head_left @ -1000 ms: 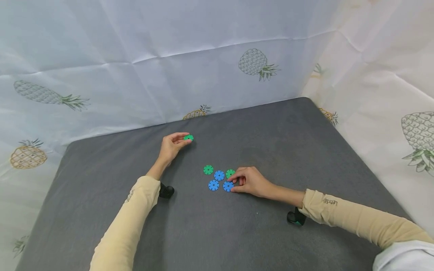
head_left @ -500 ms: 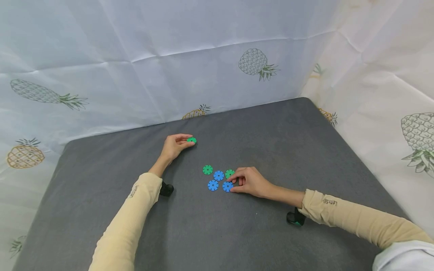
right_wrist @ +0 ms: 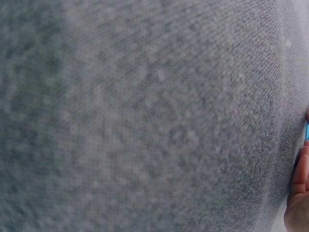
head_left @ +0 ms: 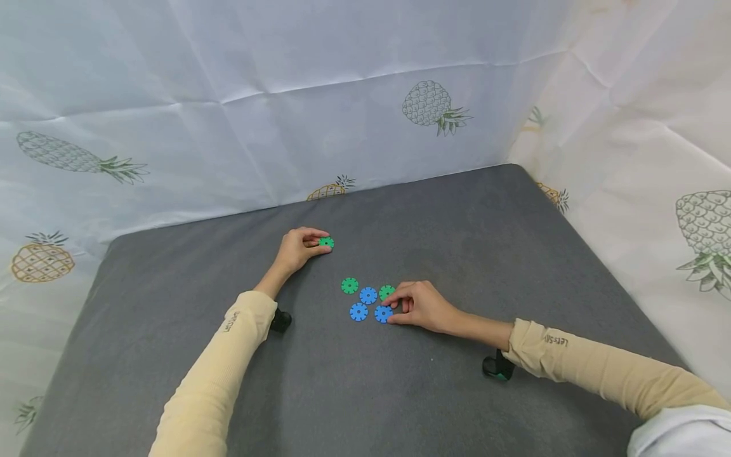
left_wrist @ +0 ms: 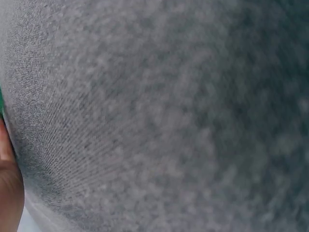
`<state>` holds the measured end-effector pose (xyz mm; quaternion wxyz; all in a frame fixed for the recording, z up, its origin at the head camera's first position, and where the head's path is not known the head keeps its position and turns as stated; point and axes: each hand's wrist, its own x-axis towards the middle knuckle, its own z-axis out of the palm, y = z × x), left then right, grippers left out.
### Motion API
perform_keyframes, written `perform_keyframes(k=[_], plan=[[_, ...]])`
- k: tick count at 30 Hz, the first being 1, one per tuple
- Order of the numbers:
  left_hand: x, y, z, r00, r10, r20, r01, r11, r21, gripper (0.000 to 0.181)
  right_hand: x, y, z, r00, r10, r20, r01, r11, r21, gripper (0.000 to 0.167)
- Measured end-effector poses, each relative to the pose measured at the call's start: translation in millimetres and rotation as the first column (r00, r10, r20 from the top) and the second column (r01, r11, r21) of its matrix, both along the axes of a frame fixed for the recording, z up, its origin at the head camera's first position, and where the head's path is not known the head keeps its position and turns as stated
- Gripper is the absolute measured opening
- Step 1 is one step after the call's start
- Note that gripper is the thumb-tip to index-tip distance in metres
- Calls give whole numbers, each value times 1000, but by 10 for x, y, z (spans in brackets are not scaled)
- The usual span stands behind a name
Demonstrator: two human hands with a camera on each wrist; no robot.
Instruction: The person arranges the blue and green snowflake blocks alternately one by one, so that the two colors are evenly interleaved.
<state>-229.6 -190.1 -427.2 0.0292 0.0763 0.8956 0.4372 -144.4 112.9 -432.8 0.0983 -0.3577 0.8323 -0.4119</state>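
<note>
As left fingers [head_left: 315, 232] pinch, a green disc [head_left: 327, 242] sits between them.

1. The right hand [head_left: 425, 307] is covering edges of a blue disc [head_left: 381, 315] and a neighbouring green disc [head_left: 385, 292].
2. The left hand [head_left: 295, 249] is hiding part of the held green disc [head_left: 327, 242].
3. Both wrist views' edges are cutting off the hands.
4. The table [left_wrist: 120, 96] is blurring there.
5. The left sleeve's lettering [head_left: 231, 321] is appearing too small to read.
</note>
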Motion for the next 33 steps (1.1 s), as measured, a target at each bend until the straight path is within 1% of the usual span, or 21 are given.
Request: perform_keyframes(k=[4, 6, 8, 10, 13, 17, 20, 23, 31, 33], plan=[[-16, -4, 1, 999, -19, -29, 18, 999, -48, 34, -1, 2, -3, 1000, 1, 0, -1, 1000, -1, 25], [-28, -12, 8, 999, -34, -23, 33, 998, -62, 35, -3, 1, -8, 1000, 1, 0, -1, 1000, -4, 25], [-43, -32, 30, 998, -60, -12, 59, 995, -80, 37, -5, 1, -13, 1000, -1, 2, 1, 1000, -7, 25], [-50, -59, 65, 996, -89, 2, 88, 990, -110, 39, -8, 0, -19, 1000, -2, 4, 2, 1000, -10, 25], [-55, -108, 117, 991, -137, 5, 136, 978, -160, 40, -9, -1, -24, 1000, -1, 6, 1, 1000, -14, 25], [-55, -138, 151, 986, -169, -5, 164, 965, -203, 38, -10, 8, -30, 1000, 1, 2, -1, 1000, -12, 24], [-62, -132, 157, 983, -180, -17, 173, 962, -213, 36, -9, 18, -25, 1000, -2, 1, 2, 1000, -8, 24], [-75, -116, 147, 983, -184, -28, 174, 962, -209, 36, -8, 22, -21, 1000, -4, 3, 4, 1000, -7, 24], [-93, -103, 88, 988, -150, -42, 140, 973, -183, 31, -9, 14, -37, 1000, 3, 4, -3, 1000, -19, 24], [-91, -108, 75, 990, -137, -45, 128, 978, -166, 30, -12, 12, -41, 1000, 4, 5, -4, 1000, -26, 24]])
